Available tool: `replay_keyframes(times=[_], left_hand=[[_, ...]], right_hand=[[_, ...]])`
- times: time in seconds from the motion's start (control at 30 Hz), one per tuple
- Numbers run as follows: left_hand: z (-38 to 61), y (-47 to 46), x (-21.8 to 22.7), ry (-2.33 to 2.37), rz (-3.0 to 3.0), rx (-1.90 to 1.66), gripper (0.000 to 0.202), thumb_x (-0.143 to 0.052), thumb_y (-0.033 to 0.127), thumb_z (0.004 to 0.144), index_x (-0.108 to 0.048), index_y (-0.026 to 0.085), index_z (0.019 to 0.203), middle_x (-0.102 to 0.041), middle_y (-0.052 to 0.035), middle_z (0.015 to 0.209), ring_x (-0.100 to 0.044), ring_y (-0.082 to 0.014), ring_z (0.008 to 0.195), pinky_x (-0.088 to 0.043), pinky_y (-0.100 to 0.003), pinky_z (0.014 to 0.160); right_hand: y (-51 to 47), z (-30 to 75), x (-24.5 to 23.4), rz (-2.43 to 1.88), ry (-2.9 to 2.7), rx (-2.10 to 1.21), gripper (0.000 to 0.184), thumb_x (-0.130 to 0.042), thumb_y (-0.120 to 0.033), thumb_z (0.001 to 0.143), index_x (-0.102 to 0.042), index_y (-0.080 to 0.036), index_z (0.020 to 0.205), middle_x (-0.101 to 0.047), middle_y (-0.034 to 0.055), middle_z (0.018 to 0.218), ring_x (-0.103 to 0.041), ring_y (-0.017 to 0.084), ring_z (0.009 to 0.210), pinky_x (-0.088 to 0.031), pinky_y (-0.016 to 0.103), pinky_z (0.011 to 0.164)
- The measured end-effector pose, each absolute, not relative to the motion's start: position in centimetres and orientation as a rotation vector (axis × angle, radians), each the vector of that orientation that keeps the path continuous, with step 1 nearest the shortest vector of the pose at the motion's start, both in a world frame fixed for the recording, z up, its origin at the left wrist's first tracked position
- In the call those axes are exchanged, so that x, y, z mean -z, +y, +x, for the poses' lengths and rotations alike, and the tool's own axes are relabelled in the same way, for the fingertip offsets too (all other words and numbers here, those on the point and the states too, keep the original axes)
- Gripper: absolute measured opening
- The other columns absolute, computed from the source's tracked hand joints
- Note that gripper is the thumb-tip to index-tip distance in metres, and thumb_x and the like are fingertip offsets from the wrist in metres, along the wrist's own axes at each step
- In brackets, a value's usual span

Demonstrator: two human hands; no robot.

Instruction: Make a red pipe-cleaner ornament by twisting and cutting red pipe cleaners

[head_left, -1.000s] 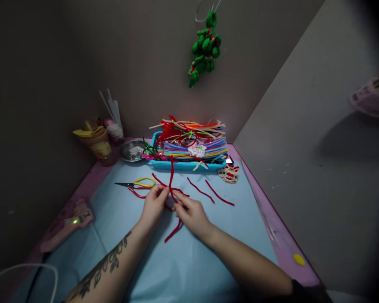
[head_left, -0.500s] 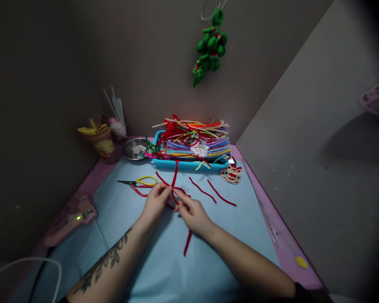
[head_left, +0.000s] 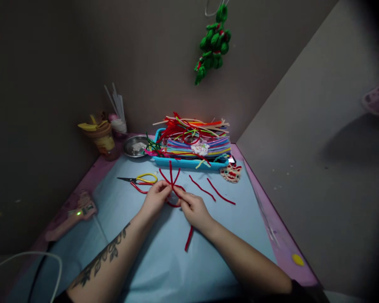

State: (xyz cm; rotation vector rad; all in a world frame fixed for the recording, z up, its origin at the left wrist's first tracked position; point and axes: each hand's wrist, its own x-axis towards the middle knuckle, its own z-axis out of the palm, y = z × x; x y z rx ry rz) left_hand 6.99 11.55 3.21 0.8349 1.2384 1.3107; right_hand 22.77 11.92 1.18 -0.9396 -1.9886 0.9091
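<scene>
Several red pipe cleaners meet between my hands, their ends fanning out upward and a curved loop hanging below. My left hand pinches them near the crossing point from the left. From the right, my right hand is closed on the same bundle, thumb and index finger close to the crossing. Another red piece shows below my right hand; whether it joins the bundle is hidden. Two loose red pipe cleaners lie to the right. Scissors with yellow and red handles rest left of my left hand.
A blue tray piled with coloured pipe cleaners stands at the back. Beside it are a metal dish and a crocheted-looking piece. A pink glue gun lies left. Green decoration hangs above.
The upper ends of the red pipe cleaners have spread into a fan, with one more end now pointing up right. My right fingers have shifted slightly at the crossing.
</scene>
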Motion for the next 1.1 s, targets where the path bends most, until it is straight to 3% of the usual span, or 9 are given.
replay_keyframes(times=[0.37,0.63,0.87,1.1], left_hand=[[7.1,11.6,-3.0,1.241,0.862,-1.321,0.025,-0.07,0.036,0.067,-0.054,0.017,0.064,-0.05,0.0053,0.052,-0.042,-0.0091,0.048,-0.031,-0.022,0.049],[6.9,11.8,-2.2,1.228,0.898,-1.3,0.029,-0.072,0.04,0.067,-0.055,0.017,0.066,-0.054,0.0043,0.053,-0.045,-0.0093,0.049,-0.034,-0.022,0.051],[6.8,11.8,-2.5,1.189,0.82,-1.247,0.038,-0.078,0.047,0.059,-0.057,0.016,0.065,-0.059,0.0023,0.053,-0.051,-0.0105,0.049,-0.037,-0.022,0.053],[6.2,11.7,-2.8,1.038,0.694,-1.115,0.035,-0.084,0.041,0.057,-0.061,0.014,0.063,-0.063,-0.0024,0.057,-0.054,-0.0111,0.051,-0.038,-0.024,0.052]], right_hand=[[11.9,22.4,-1.2,-1.029,-1.945,-0.889,0.053,-0.043,-0.01,0.08,-0.061,-0.026,0.127,-0.072,0.0025,0.086,-0.064,0.016,0.074,-0.053,0.029,0.074],[12.2,22.4,-1.2,-1.099,-1.845,-1.151,0.054,-0.042,-0.011,0.078,-0.06,-0.022,0.128,-0.068,-0.0014,0.068,-0.054,0.01,0.052,-0.051,0.024,0.055],[12.4,22.7,-1.2,-1.007,-2.036,-0.89,0.055,-0.043,-0.007,0.078,-0.06,-0.025,0.127,-0.073,0.0041,0.101,-0.067,0.018,0.083,-0.055,0.033,0.08],[11.6,23.1,-2.6,-1.087,-2.333,-0.558,0.052,-0.046,-0.011,0.081,-0.057,-0.02,0.132,-0.07,0.0108,0.107,-0.066,0.023,0.093,-0.053,0.034,0.083]])
